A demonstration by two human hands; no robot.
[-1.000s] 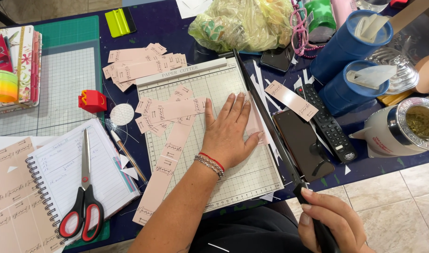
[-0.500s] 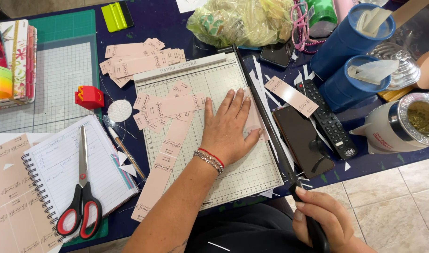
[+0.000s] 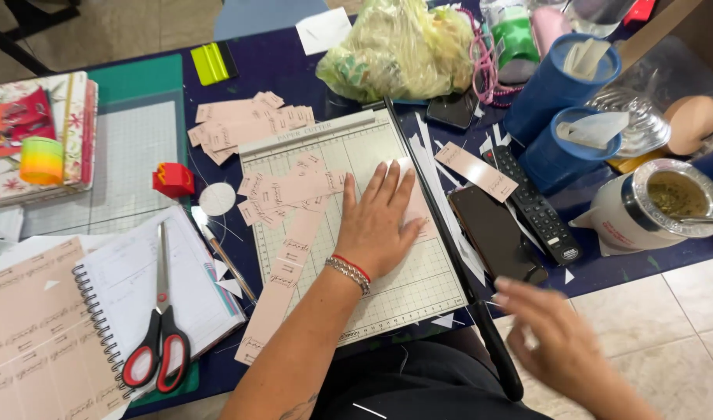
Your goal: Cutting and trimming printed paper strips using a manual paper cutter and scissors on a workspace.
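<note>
Two hands work the paper cutter point(image 3: 348, 233): the left hand point(image 3: 380, 222) lies flat, fingers spread, pinning a pink strip point(image 3: 294, 233) on the grid. The blade arm point(image 3: 450, 241) runs far-to-near along the right edge — its black handle point(image 3: 500, 358) just left of the open, empty, blurred right hand point(image 3: 555, 342).

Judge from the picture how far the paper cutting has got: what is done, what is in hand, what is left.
Done: cut pink slips piled beside the paper trimmer. In hand: the left hand presses a pink strip flat on the board; the right hand is blurred beside the blade arm's handle. Left: an uncut pink sheet by the scissors.
</note>
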